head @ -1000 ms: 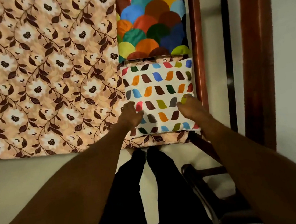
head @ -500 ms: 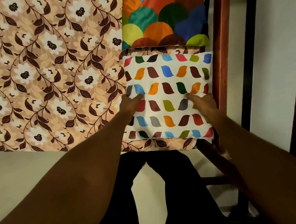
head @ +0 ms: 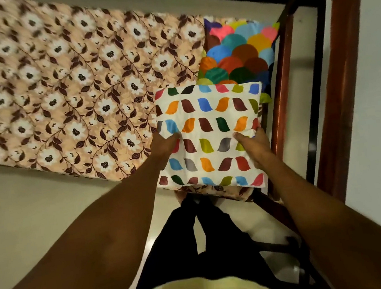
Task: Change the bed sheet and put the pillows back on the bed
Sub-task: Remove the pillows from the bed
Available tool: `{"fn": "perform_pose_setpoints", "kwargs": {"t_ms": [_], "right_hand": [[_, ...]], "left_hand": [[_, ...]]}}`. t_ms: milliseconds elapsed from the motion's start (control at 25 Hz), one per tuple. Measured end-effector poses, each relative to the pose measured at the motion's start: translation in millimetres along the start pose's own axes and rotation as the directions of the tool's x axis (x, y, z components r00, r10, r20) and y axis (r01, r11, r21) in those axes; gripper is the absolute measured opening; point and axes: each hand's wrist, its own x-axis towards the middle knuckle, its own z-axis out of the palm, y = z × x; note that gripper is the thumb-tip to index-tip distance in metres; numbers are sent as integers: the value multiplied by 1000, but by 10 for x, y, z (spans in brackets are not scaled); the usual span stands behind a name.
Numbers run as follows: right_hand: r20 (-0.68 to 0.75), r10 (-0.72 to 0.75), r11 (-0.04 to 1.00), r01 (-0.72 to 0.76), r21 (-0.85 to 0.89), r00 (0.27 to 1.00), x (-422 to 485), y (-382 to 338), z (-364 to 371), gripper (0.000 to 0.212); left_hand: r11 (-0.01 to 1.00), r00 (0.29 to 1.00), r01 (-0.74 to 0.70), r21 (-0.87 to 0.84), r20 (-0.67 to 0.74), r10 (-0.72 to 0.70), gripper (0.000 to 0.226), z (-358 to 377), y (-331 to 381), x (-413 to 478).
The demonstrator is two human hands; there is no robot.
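Gripping a white leaf-print pillow (head: 209,128) by both sides, a person in black trousers (head: 195,242) stands at the bedside: left hand (head: 165,144) bunches its left edge, right hand (head: 253,141) clasps the right edge, thumb on top. The pillow sits at the bed's near corner, over the floral bed sheet (head: 73,86), its far edge overlapping a scale-print pillow (head: 239,54) just beyond. A wooden bed frame (head: 281,92) runs along the right of both. The sheet spreads flat to the left.

Bed sheet (head: 73,86) blurred leftward, scalloped pillow (head: 239,54) partly behind leaf-print pillow (head: 209,128)
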Motion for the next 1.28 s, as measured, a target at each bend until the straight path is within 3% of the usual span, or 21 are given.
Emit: {"fn": "perform_pose_setpoints", "kwargs": {"t_ms": [240,480,760,1000,1280], "right_hand": [[60,-99,994,102,-49,993,-770,-595,499,77],[111,-201,969,214,-125,973,-1330,-925,1421,77],[192,-305,930,335,-148,933,-2147,-1206,3291,79],[335,-343,883,423,-203,878,-3044,-1509,5221,100],[475,-373,824,520,-225,797,-3768,-2073,6976,76]], "left_hand": [[986,991,-121,-111,-76,113,72,-1073,21,-509],[977,982,-148,-154,-143,126,73,-2140,-291,-584],[971,975,-133,-199,-201,92,81,-3983,-972,-270],[939,925,-193,-284,-373,77,72,-5931,-1715,-87],[892,870,-131,-432,-482,-106,68,-7483,-2296,243]]}}
